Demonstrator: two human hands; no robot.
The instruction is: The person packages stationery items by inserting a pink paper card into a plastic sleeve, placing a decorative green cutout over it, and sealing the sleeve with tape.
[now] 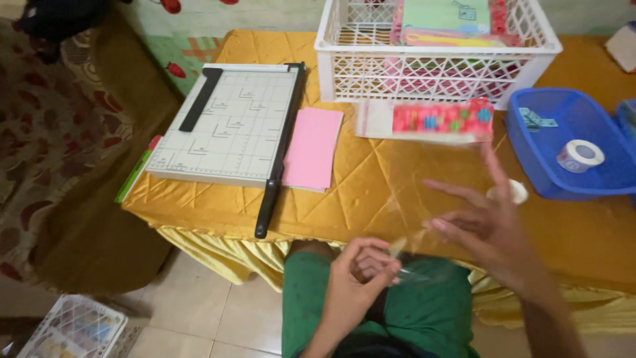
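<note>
So the left hand [358, 278] is pinching one end of a clear plastic sleeve [414, 265] between thumb and fingertips, down low over the lap in the green clothes. The right hand [487, 229] is sitting open just to the right of it, fingers spread wide, with the other end of that clear sleeve touching its fingertips. The sleeve is pretty see-through and blurry, so I can't tell if anything's inside it.

Just beyond both hands, the desk [371, 192] is wearing a quilted yellow cloth. Straight ahead of the right hand, a flat packet with pink and red print [430, 119] is lying on it, right in front of a white lattice basket [430, 66] stuffed with coloured paper things. Off to the right of the right hand, a blue tray [556, 179] is holding a roll of white tape [580, 156]. A small white round thing [510, 192] is sitting near the right fingertips.

Ahead and left of the left hand, a paper cutter [228, 126] with a black arm is lying beside a pink stack of paper [313, 147].
</note>
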